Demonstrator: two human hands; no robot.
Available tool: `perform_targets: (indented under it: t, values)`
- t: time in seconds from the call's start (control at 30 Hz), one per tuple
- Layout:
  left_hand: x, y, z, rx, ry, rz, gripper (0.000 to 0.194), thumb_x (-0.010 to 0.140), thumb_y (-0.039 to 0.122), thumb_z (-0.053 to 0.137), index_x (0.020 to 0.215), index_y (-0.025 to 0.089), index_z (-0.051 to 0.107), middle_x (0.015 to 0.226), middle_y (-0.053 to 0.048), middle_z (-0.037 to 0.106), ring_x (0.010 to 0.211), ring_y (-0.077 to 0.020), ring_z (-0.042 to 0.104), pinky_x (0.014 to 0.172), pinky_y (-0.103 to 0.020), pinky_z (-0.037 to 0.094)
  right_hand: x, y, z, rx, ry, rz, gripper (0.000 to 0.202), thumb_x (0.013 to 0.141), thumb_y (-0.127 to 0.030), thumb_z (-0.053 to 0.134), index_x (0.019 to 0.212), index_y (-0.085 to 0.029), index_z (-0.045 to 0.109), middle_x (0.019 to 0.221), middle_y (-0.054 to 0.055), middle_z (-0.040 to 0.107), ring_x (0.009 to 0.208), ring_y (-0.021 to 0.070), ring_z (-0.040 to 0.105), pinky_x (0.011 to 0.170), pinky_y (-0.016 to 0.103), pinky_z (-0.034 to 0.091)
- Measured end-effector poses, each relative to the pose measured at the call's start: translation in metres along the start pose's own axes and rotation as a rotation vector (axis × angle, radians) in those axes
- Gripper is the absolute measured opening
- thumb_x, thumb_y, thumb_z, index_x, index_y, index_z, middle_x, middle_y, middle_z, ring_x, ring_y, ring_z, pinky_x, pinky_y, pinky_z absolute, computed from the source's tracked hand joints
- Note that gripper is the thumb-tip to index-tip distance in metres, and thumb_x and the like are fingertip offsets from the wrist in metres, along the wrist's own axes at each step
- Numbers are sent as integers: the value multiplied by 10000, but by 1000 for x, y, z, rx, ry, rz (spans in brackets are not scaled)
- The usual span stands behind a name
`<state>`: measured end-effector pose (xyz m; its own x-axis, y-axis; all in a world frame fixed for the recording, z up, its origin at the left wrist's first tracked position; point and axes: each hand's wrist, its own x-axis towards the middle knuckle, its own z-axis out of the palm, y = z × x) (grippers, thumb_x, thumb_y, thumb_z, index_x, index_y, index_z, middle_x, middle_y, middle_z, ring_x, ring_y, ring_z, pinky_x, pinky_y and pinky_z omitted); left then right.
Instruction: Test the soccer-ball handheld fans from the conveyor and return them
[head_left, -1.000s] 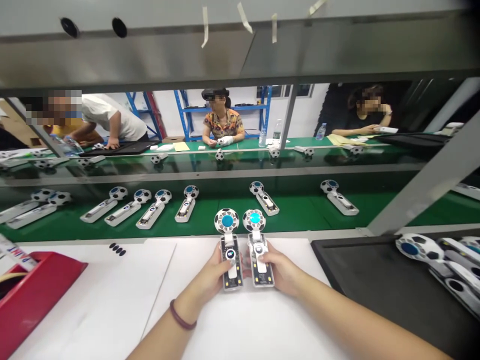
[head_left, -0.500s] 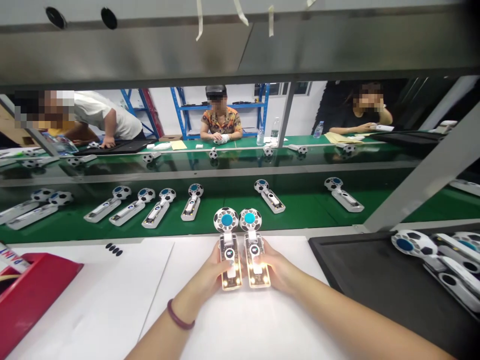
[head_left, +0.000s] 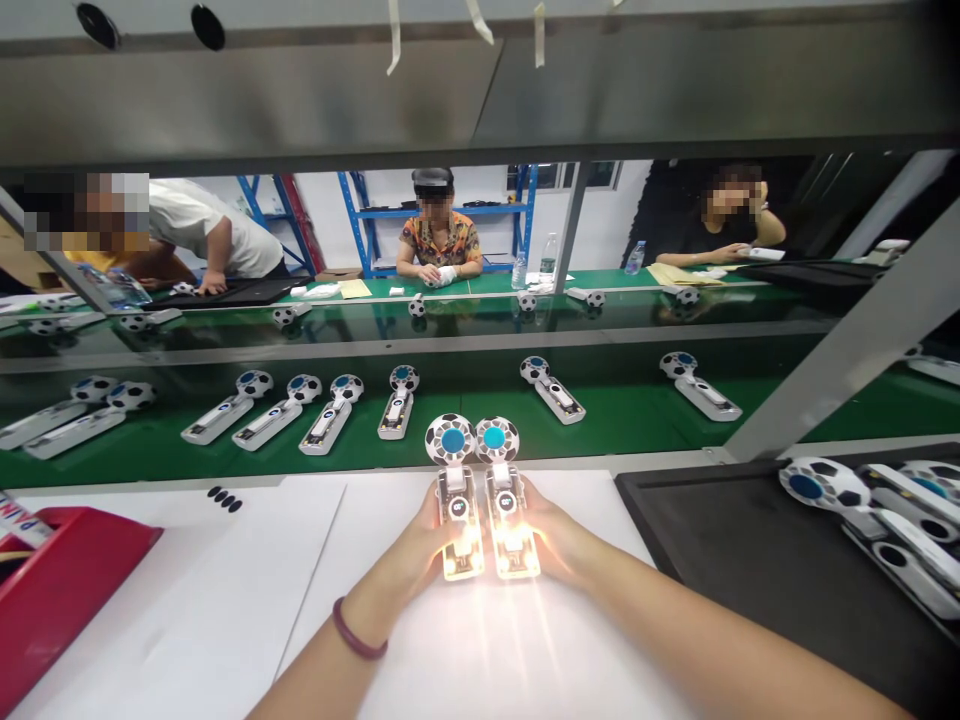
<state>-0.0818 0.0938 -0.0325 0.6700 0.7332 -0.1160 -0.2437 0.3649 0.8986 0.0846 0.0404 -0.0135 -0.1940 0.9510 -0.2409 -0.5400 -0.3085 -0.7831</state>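
Two football-patterned handheld fans stand side by side above the white work surface (head_left: pixel 570 650), their round heads nearly touching. My left hand (head_left: pixel 422 545) is closed around the left fan (head_left: pixel 459 500), thumb on its front. In my right hand (head_left: pixel 553 540) is the right fan (head_left: pixel 508 500), gripped the same way. Each has a blue centre in its head, a clear-fronted body and a small lit round display. Bright warm lights glow at the lower ends of both bodies and throw streaks onto the white surface. My fingers behind the fans are mostly hidden.
A green conveyor belt (head_left: pixel 480 430) beyond carries several similar fans. At right, a black tray (head_left: pixel 697 600) holds more fans. A red bin (head_left: pixel 82 590) and small black ovals (head_left: pixel 225 499) lie left. Metal posts and an overhead panel (head_left: pixel 300 100) frame the view; three people sit or lean opposite.
The lights on both held fans have become much brighter, with streaks now on the white surface. Fans on the near belt have shifted right. Both hands stay almost in place.
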Motion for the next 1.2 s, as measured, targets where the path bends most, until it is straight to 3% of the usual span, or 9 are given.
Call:
perform_targets:
  t: [0.23, 0.43, 0.63, 0.97, 1.2]
  values:
    - [1, 0, -2, -29, -15, -13, 581, 691, 238, 673, 1171, 219, 347, 1008, -96, 552, 891, -260, 567, 758, -401, 461, 3, 5, -4, 32, -12, -13, 598, 595, -116, 624, 1125, -218, 367, 932, 46, 595, 828, 224, 598, 756, 405, 452]
    - [1, -3, -3, -119, -26, -32, 641, 676, 231, 684, 1178, 237, 286, 943, -67, 564, 858, -251, 575, 788, -464, 452, 3, 5, -7, 72, -46, -46, 553, 605, -113, 593, 1102, -198, 364, 888, 43, 592, 820, 219, 588, 764, 419, 448]
    - [-1, -2, -1, -58, -55, 7, 722, 635, 266, 730, 1193, 221, 275, 969, -94, 571, 857, -256, 579, 743, -389, 458, 0, 4, -7, 68, -137, -37, 762, 559, -112, 688, 1184, -248, 274, 985, 35, 570, 867, 209, 590, 783, 391, 441]
    - [-2, -2, 1, -81, 1, 32, 556, 638, 254, 730, 1067, 229, 376, 876, -49, 562, 800, -229, 581, 729, -393, 459, 0, 2, -8, 54, -125, -91, 676, 573, -118, 662, 1130, -239, 299, 856, 5, 568, 778, 192, 592, 749, 380, 439]
    - [-1, -5, 0, -87, 16, 59, 532, 621, 268, 734, 1018, 231, 383, 886, -43, 542, 742, -184, 558, 704, -384, 461, -6, -18, -18, 10, -20, -127, 647, 571, -157, 678, 1108, -257, 332, 868, 2, 573, 789, 172, 586, 773, 344, 416]
